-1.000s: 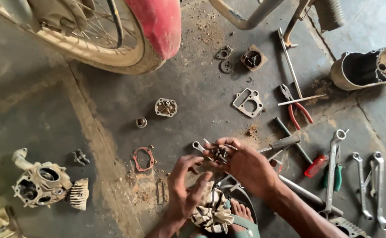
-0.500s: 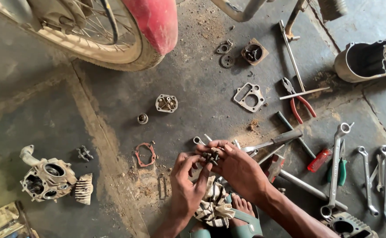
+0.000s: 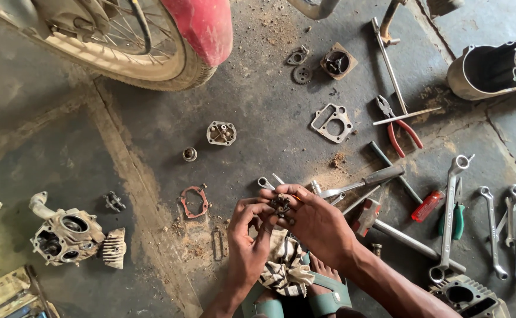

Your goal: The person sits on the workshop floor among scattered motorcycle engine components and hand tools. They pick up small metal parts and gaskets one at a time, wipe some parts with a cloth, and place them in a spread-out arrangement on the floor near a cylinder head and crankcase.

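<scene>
Left hand [image 3: 247, 235] fingers curled up, pinching small dark metal part [image 3: 281, 205] | right hand [image 3: 317, 221] palm down, fingertips gripping same part | striped rag [image 3: 286, 265] beneath both wrists

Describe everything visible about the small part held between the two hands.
The small metal part is dark, greasy and irregular, with knobbly projections; finer detail is too small to tell. It is held above the concrete floor, pinched between fingertips of the left hand and the right hand, just over a striped rag below.
</scene>
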